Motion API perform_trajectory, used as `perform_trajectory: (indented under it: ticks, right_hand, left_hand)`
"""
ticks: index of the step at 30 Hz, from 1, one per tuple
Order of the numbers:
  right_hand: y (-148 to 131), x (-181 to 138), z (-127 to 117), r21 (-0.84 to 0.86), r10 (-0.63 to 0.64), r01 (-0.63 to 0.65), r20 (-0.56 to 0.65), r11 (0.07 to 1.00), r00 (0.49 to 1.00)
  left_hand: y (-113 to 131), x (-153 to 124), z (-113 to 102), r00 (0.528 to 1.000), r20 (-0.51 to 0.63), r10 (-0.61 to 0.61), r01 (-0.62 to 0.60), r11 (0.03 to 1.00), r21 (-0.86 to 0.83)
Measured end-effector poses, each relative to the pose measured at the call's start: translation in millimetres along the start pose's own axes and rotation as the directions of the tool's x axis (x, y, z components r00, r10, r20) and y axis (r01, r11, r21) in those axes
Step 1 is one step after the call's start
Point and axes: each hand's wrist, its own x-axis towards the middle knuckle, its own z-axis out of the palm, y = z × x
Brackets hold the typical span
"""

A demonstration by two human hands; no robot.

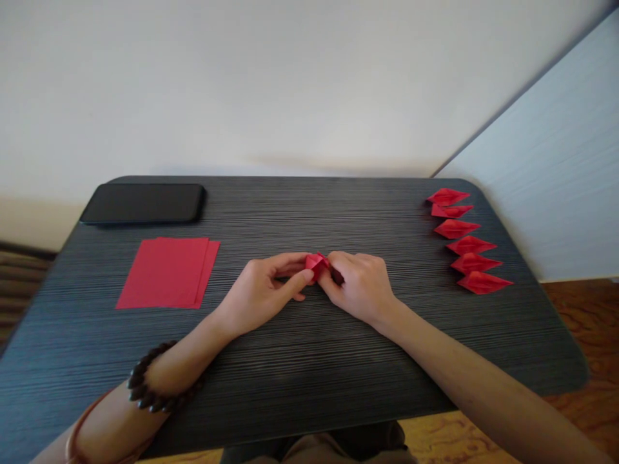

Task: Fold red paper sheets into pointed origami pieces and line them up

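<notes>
A small folded piece of red paper (316, 265) is held between my two hands, near the middle of the table. My left hand (271, 289) pinches its left side between thumb and fingers. On the other side, my right hand (360, 283) grips the right end with curled fingers, which hide part of the paper. Several red origami boats (471, 245) lie in a column at the right of the table. To the left of my left hand rests a small stack of square red paper sheets (164, 274), slightly fanned out.
Behind the paper stack, a black smartphone (144, 203) lies at the back left of the dark wood-grain table (309, 380). A white wall (290, 84) stands along the table's far edge. A pale panel (546, 161) rises at the right.
</notes>
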Motion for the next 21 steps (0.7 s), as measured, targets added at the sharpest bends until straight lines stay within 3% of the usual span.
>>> perform_trajectory:
  ticks: [3,14,21]
  right_hand:
    - [1.1,1.0,-1.5,0.029,0.038,-0.039,0.059,0.999,0.998]
    - [5.0,2.6,-0.5,0.210,0.048,-0.072,0.117,0.975,0.992]
    - [0.4,1.6,-3.3,0.280,-0.018,-0.024,0.146,0.960,0.989]
  left_hand:
    - [0.4,-1.8,2.3,0.999,-0.038,0.037,-0.031,0.988,0.149]
    - [-2.2,-4.0,1.7,0.994,-0.093,0.053,-0.020,0.946,0.323]
    - [-5.3,-1.5,4.1,0.947,-0.180,0.267,-0.070,0.718,0.692]
